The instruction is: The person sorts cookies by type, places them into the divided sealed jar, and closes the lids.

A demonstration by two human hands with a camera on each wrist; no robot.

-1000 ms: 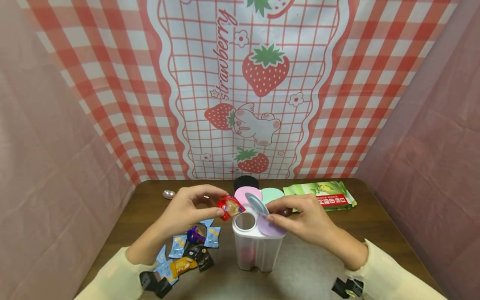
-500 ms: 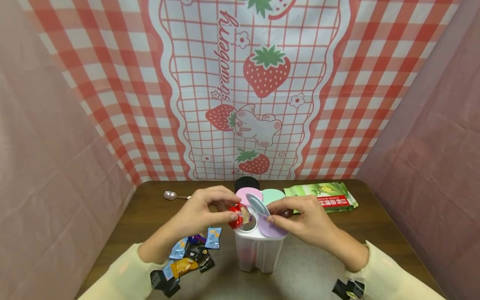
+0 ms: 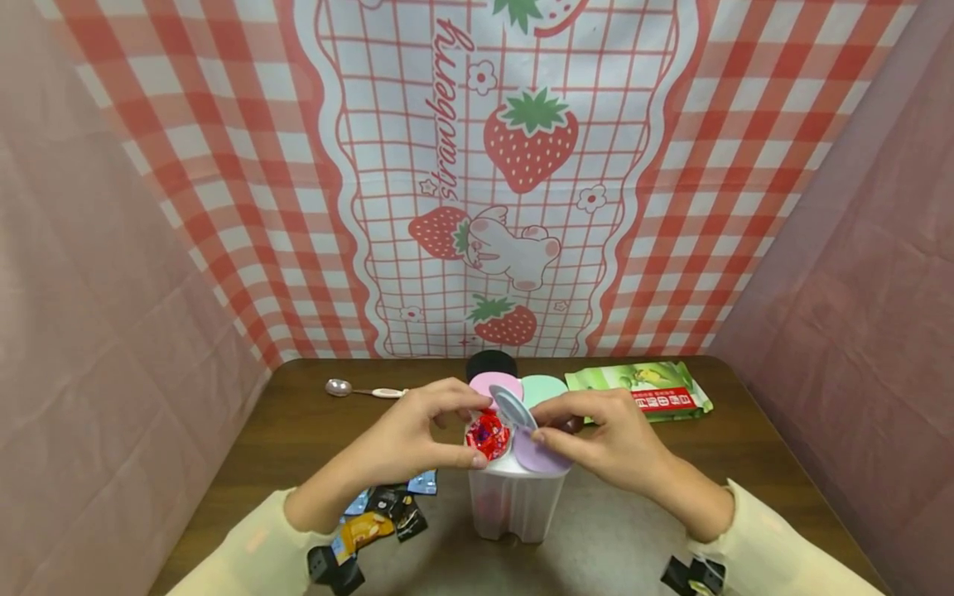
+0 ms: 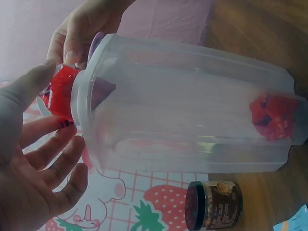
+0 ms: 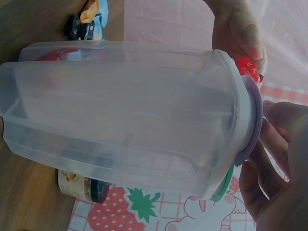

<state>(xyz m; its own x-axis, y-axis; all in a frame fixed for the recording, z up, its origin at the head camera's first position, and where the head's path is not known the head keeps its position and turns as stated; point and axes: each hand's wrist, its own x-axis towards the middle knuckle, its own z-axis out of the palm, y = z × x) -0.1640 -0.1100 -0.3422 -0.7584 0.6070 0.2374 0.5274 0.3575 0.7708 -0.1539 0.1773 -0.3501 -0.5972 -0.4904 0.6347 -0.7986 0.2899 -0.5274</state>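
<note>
Pointing down into container (image 3: 516, 507): red packet (image 3: 489, 436)

Around the tub (image 3: 516, 517) on the table (image 3: 745, 447)

One candy (image 3: 488, 439) sits in the near left hole; another candy (image 4: 273, 116) lies inside, at the bottom. A raised lid (image 3: 514, 407) leans just right of the hole. A jar (image 3: 490, 362) stands behind. Small packets (image 3: 368, 528) lie near left, a spoon (image 3: 375, 392) far left, a snack bag (image 3: 644, 387) far right.
</note>
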